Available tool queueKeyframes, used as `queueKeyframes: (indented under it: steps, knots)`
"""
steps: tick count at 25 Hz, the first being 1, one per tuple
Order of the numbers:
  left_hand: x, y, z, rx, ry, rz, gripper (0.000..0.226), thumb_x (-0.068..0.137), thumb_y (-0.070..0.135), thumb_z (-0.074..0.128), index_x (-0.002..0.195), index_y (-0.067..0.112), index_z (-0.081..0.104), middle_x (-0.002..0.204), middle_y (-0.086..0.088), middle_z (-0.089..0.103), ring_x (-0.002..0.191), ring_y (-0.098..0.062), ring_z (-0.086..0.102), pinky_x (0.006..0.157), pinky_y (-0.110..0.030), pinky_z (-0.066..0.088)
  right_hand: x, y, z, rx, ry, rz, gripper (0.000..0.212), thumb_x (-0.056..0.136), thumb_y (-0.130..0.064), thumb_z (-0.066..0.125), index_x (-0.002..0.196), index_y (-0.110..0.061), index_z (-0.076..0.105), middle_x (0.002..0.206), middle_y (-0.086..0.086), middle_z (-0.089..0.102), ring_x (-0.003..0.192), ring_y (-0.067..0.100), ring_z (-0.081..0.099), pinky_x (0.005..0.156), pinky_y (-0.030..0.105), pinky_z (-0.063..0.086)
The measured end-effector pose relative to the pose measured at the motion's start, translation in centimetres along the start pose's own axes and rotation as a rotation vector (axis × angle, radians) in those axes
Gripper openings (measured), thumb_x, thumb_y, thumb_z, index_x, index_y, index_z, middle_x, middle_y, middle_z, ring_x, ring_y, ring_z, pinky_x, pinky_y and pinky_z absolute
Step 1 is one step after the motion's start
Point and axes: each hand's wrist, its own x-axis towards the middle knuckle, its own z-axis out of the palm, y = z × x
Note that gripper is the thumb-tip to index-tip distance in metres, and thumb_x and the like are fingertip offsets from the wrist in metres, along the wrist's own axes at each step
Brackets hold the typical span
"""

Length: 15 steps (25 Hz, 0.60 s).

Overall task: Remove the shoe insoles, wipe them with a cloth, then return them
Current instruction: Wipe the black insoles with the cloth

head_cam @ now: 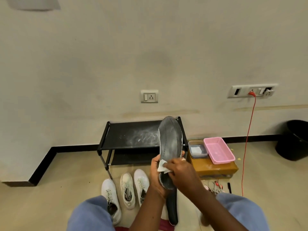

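1. My left hand (156,178) curls round the lower half of a grey insole (170,140) and holds it upright, toe end up, in front of me. From here its top overlaps the right end of the black shoe rack (130,135).
2. The insole is dark grey, with long curved lines running down its length. A pale dusty haze covers its face, and its right side has a lighter, ragged edge.
3. My right hand (181,174) pinches a small white cloth (162,166) and presses it against the insole's face, just beside my left fingers.
4. A second dark insole (172,207) lies on the floor below my hands, near me.
5. Three white lace-up shoes (128,190) stand on the floor to its left.
6. To the right, a cardboard box (215,167) carries a clear container (197,149) and a pink tray (216,147).
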Motion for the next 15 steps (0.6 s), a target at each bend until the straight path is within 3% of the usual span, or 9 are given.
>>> queueKeyframes:
  steps: [2,4,7,9,12,15]
  knots:
    - [0.5,0.8,0.9,0.024,0.002,0.002,0.072,0.072,0.038,0.066,0.134,0.004,0.049,0.118,-0.016,0.055,0.101,-0.027,0.058,0.095,-0.035,0.045,-0.1,-0.7,-0.2,-0.031,0.054,-0.074,0.021,0.055,-0.019,0.084,0.074,-0.017,0.075,0.070,-0.002,0.069,0.059,0.009,0.065,0.052,0.017,0.052]
    - [1.0,1.2,1.3,-0.003,-0.038,-0.005,0.082,0.066,0.034,0.075,0.136,0.002,0.045,0.118,-0.017,0.053,0.095,-0.029,0.060,0.084,-0.037,0.053,-0.5,-1.0,0.0,0.024,0.056,-0.081,0.032,0.048,-0.014,0.090,0.076,-0.016,0.075,0.073,-0.001,0.070,0.061,0.010,0.066,0.053,0.016,0.053]
    - [1.7,1.5,1.1,0.003,-0.106,-0.035,0.088,0.064,0.036,0.077,0.137,0.000,0.042,0.113,-0.017,0.055,0.090,-0.028,0.062,0.072,-0.035,0.055,-1.8,-0.6,-0.2,0.043,0.046,-0.140,0.021,0.060,-0.010,0.079,0.080,-0.015,0.075,0.078,-0.002,0.071,0.066,0.011,0.066,0.054,0.018,0.054]
    - [1.8,1.4,1.0,0.009,-0.139,-0.063,0.081,0.067,0.038,0.074,0.133,-0.001,0.046,0.110,-0.017,0.059,0.088,-0.026,0.063,0.072,-0.034,0.053,-2.3,-0.2,-0.7,0.042,0.039,-0.226,0.012,0.075,-0.009,0.067,0.082,-0.015,0.075,0.081,-0.002,0.070,0.070,0.010,0.064,0.055,0.019,0.052]
    - [1.8,1.0,0.8,0.010,-0.142,-0.058,0.077,0.066,0.036,0.076,0.129,-0.002,0.052,0.114,-0.017,0.060,0.090,-0.027,0.064,0.074,-0.034,0.053,-2.0,0.4,-1.1,0.036,0.011,-0.342,0.034,0.094,-0.016,0.042,0.083,-0.014,0.074,0.083,-0.002,0.070,0.073,0.009,0.062,0.058,0.019,0.052]
    - [1.8,0.9,0.9,0.004,-0.098,-0.031,0.075,0.063,0.033,0.080,0.126,-0.001,0.056,0.115,-0.017,0.059,0.096,-0.029,0.061,0.090,-0.036,0.049,-0.2,0.7,-1.4,-0.015,-0.022,-0.352,0.012,0.077,-0.012,0.065,0.086,-0.013,0.074,0.085,0.000,0.072,0.074,0.011,0.067,0.060,0.022,0.055]
